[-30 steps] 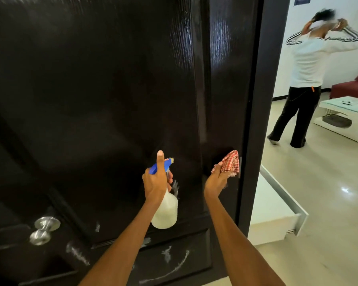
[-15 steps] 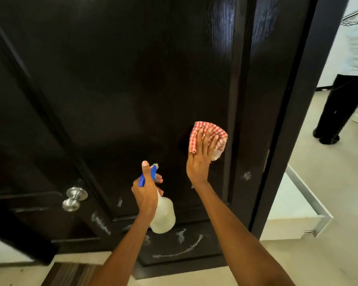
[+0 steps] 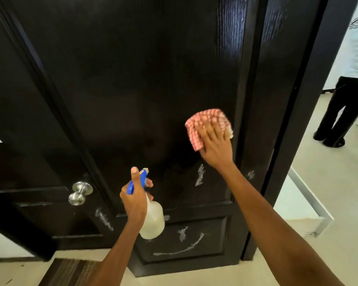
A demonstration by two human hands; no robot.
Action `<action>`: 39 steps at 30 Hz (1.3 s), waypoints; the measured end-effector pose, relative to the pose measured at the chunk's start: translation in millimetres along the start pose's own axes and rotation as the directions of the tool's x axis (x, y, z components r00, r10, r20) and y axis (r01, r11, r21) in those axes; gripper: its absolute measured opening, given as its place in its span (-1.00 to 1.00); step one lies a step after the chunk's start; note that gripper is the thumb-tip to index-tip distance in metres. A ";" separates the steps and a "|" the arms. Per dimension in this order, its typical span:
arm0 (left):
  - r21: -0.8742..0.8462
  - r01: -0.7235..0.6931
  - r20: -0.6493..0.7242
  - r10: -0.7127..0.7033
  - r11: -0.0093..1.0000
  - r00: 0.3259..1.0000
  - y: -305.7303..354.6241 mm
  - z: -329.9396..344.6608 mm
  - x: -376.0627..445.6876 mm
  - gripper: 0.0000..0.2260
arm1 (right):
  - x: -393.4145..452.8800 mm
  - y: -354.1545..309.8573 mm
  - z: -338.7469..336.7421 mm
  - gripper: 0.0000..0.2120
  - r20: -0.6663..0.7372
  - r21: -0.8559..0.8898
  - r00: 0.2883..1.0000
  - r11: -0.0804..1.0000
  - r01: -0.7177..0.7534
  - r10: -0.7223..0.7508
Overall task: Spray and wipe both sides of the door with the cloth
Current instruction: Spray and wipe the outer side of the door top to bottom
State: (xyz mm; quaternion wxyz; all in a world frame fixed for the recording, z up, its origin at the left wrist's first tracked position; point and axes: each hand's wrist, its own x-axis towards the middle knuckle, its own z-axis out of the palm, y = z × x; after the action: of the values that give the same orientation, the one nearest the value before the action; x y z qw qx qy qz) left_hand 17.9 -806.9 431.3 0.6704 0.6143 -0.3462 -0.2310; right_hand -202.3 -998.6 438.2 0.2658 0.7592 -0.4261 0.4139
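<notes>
Dark door: right hand flat, pressing cloth; left hand grips spray bottle, neck hidden.

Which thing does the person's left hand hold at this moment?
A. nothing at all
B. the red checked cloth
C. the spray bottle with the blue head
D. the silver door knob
C: the left hand grips the spray bottle around its neck, while the right hand presses the red checked cloth flat against the dark door.
</notes>
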 end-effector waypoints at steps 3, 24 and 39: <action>-0.005 0.008 0.039 -0.008 1.000 0.999 1.1 3.6 -4.0 -0.45 | 57.9 12.5 -27.9 -0.41 -0.185 0.032 0.967 0.985 -0.171 0.174; 0.052 0.034 0.249 -0.045 0.998 0.967 -9.8 54.7 -6.4 -0.44 | -82.4 1.9 47.4 -0.39 -0.012 0.289 0.834 0.800 -0.526 0.552; 0.079 -0.135 0.481 0.080 0.988 0.873 15.9 107.9 -8.8 -0.42 | -104.4 -28.4 14.7 -0.65 0.450 0.804 -0.298 -0.527 -0.273 0.841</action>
State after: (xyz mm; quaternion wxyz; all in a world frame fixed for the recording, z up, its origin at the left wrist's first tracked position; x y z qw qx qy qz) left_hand -70.3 -869.9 445.9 0.5417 0.5546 -0.5460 -0.3176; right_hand -202.5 -951.1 339.9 -0.4246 -0.0388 -0.4523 0.7833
